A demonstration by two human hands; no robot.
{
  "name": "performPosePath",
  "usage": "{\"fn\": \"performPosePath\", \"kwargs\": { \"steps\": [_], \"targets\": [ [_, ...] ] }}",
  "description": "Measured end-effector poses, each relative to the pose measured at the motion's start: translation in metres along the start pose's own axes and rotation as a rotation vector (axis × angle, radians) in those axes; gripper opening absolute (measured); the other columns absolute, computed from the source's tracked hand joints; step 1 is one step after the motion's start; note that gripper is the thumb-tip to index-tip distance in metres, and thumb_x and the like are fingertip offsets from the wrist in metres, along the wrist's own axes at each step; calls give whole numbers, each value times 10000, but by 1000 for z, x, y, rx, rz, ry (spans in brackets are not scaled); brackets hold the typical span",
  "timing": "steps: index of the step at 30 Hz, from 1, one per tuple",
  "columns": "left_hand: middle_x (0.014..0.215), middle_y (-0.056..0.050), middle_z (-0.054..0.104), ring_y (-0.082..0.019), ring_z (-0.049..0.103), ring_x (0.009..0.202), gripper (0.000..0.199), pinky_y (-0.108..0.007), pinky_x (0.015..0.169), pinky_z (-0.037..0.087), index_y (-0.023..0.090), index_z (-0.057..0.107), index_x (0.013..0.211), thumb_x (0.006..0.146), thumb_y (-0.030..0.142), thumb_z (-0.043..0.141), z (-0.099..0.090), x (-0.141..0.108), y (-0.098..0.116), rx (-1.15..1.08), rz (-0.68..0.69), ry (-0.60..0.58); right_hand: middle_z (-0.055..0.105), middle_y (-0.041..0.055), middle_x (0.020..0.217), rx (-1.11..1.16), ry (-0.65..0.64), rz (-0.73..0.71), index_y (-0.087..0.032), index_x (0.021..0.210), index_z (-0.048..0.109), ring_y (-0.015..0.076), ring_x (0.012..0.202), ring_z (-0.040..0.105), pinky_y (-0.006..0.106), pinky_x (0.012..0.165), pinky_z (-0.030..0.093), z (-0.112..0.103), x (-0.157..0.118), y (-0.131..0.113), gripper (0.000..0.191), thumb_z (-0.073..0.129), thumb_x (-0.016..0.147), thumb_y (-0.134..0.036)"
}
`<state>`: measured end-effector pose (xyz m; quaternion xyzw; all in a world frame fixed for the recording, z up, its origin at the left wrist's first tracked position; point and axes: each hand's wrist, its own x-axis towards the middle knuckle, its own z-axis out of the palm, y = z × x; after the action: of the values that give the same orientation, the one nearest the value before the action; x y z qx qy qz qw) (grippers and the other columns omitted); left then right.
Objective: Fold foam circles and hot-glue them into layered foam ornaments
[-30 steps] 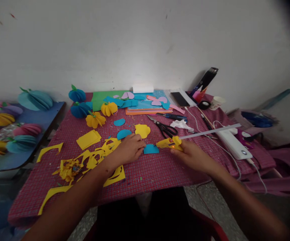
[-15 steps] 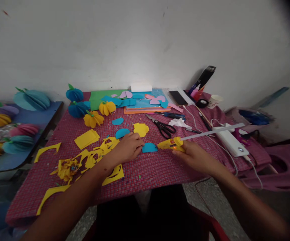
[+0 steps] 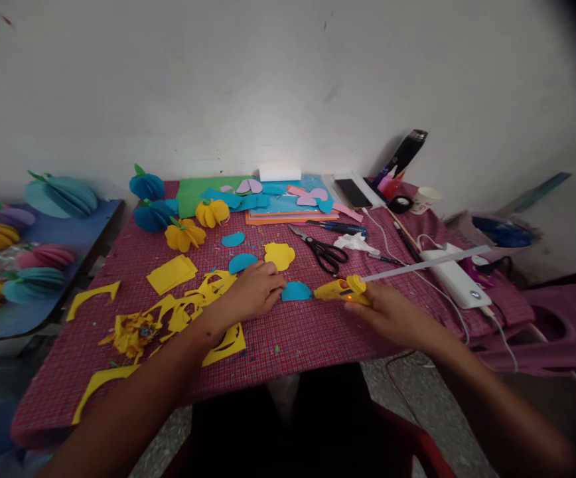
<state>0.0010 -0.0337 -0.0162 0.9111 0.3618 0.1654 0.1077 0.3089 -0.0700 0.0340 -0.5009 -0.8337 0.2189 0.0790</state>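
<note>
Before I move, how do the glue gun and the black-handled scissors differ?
The glue gun is yellow with a small orange light showing; the scissors have black handles. The right hand grips the glue gun, while the scissors lie on the checked cloth. The glue gun's nozzle points at the blue half-disc; the scissors' blades point toward the wall. Both point roughly left.
</note>
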Motion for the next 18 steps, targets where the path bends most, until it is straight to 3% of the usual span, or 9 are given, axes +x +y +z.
{"fn": "performPosePath", "kwargs": {
  "steps": [18],
  "targets": [
    [914, -58, 583, -198, 532, 902, 234, -352, 862, 422, 200, 702, 992, 984, 249, 473, 1, 0, -2, -22, 3, -8, 714, 72, 891, 41, 22, -15, -207, 1010, 683, 210, 779, 640, 318, 720, 475, 9, 9, -18, 214, 541, 946, -354]
  ]
}}
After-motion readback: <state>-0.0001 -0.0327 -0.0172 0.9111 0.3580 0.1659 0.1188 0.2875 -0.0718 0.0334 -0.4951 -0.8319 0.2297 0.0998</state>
